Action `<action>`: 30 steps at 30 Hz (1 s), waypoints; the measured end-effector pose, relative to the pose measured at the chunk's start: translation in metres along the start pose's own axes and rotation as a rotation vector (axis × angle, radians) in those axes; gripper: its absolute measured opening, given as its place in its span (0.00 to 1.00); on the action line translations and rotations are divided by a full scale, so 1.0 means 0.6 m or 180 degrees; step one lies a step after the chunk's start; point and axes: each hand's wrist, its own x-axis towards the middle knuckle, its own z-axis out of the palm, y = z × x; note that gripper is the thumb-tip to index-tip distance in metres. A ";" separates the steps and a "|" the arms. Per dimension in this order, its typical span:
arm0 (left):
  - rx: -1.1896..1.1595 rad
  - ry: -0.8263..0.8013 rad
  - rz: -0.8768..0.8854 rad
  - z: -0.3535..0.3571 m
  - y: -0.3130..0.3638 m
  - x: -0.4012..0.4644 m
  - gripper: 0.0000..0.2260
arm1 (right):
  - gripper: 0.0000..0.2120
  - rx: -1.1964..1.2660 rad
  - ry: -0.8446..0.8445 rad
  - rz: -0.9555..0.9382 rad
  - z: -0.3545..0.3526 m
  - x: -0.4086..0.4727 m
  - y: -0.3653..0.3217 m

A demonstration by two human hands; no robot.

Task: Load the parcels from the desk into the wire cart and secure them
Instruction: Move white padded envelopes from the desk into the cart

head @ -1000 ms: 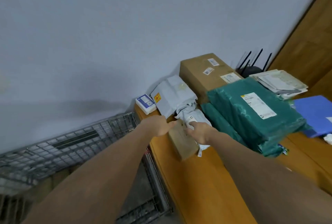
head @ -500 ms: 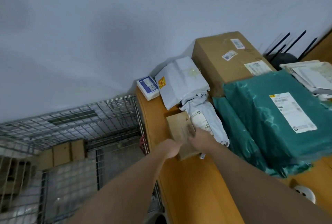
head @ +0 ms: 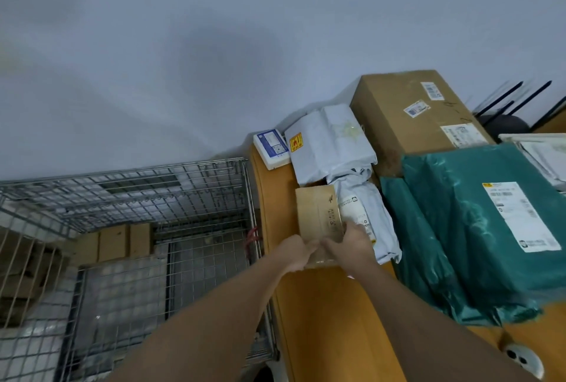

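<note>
We hold the small brown box (head: pixel 318 216) with both hands at its near end: the left hand (head: pixel 295 254) curls its fingers around the near left corner, and the right hand (head: pixel 349 246) has its grip closed on the near right corner. The box lies on the counter (head: pixel 330 320), close to the counter's left edge, and it touches the white bag (head: pixel 364 216) on its right side. Behind the box we see a larger white parcel (head: pixel 330 142) and a small white box (head: pixel 271 148), and further right the big carton (head: pixel 413 112) and the green bags (head: pixel 477 228). The cart (head: pixel 128 197) stands just left of the counter; some flat cardboard and grey bags are already inside it. We judge that the step now is to lift this box and carry it over the cart's wire edge. To do it well, we should lift it straight up first, so the white bag is not dragged with it, keep it level, and put it down flat on the cart's floor beside the things there, not drop it.
</note>
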 end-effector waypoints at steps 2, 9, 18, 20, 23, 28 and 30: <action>0.0112 0.0072 0.0127 -0.036 -0.006 -0.015 0.20 | 0.33 0.0074 -0.0045 -0.0068 -0.004 -0.011 -0.022; 0.0423 0.0550 0.0245 -0.193 -0.051 -0.117 0.24 | 0.31 0.0732 -0.0433 -0.0772 0.007 -0.058 -0.172; 0.0631 0.1838 -0.0152 -0.417 -0.183 -0.324 0.29 | 0.28 0.0405 -0.0922 -0.1584 0.072 -0.161 -0.459; 0.0794 0.2044 -0.0257 -0.452 -0.213 -0.373 0.31 | 0.29 0.0289 -0.0937 -0.1752 0.091 -0.187 -0.513; 0.1065 0.2119 -0.0276 -0.485 -0.257 -0.433 0.33 | 0.28 0.0159 -0.0999 -0.1899 0.120 -0.218 -0.582; 0.0672 0.2324 -0.0451 -0.523 -0.350 -0.486 0.33 | 0.27 0.0032 -0.1196 -0.2121 0.197 -0.257 -0.662; 0.0584 0.2347 -0.0475 -0.536 -0.389 -0.493 0.31 | 0.27 0.0000 -0.1303 -0.2217 0.235 -0.267 -0.684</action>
